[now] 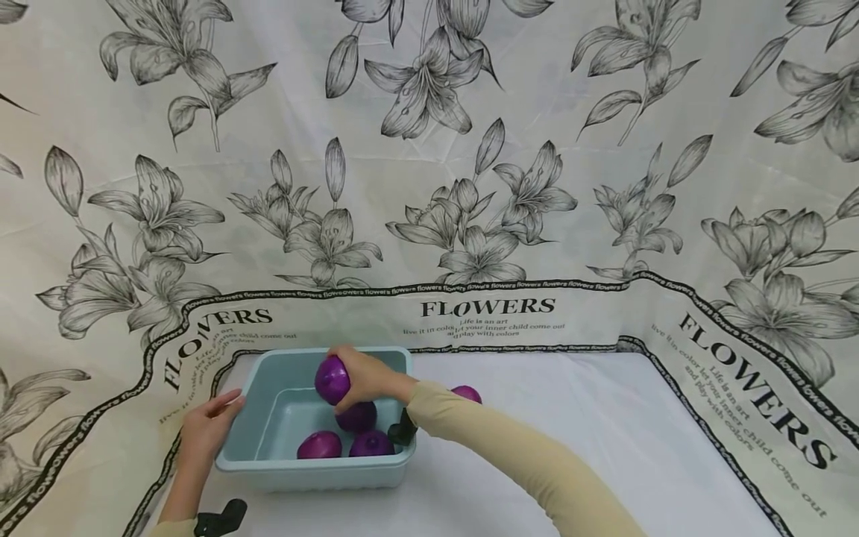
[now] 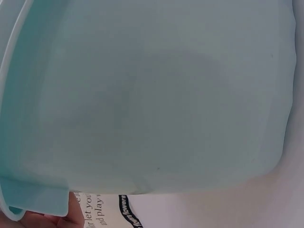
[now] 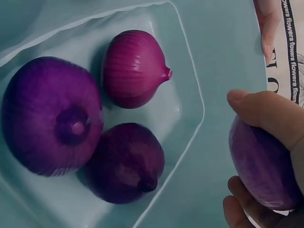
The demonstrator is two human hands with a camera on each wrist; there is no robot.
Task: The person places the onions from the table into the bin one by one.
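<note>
A light-blue plastic basin (image 1: 315,466) stands on the white cloth with three purple onions in it: a pinkish one (image 3: 135,69), a large dark one (image 3: 38,114) and another dark one (image 3: 126,164). Over the basin's inside, my right hand (image 1: 359,379) grips a purple onion (image 3: 263,164) between thumb and fingers. My left hand (image 1: 206,431) holds the basin's left rim, its fingers curled under the lip (image 2: 38,197) in the left wrist view.
Another purple onion (image 1: 467,393) lies on the white tablecloth (image 1: 570,418) right of the basin, partly hidden behind the right sleeve (image 1: 510,447). A flower-printed curtain (image 1: 483,186) rises behind and along both sides.
</note>
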